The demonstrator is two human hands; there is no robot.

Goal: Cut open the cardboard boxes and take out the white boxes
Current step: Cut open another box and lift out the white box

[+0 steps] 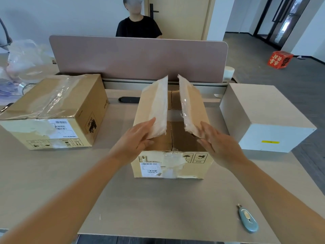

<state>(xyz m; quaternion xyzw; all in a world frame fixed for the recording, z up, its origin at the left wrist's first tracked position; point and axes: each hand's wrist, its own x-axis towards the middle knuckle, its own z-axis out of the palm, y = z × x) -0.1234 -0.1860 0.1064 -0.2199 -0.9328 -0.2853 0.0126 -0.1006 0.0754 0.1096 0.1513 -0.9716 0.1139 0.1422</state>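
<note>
On the bench (158,205) there are two brown cardboard boxes and one white box.

Far left lie some clear plastic bags (22,62). Next to them sits the closed cardboard box (52,110). It has shiny tape on top and one white label on its front.

In the middle stands the open cardboard box (171,155). Its two long top flaps stick up. The left flap (154,106) and the right flap (191,106) both have tape along their edges. Two short flaps under them lie flat. A thin pale strip shows in the gap between them, but what it is I cannot tell.

The left hand (139,138) holds the near end of the left flap, fingers on the outside and thumb curled under. The right hand (218,143) is flat, with straight fingers pressed on the outside of the right flap.

To the right sits the white box (267,118), out on the bench, well apart from the hands. One small blue cutter (248,220) lies near the front edge.

Behind a pink divider (139,57) sits one person in a black shirt (138,26). One red box (280,59) is on the floor.
</note>
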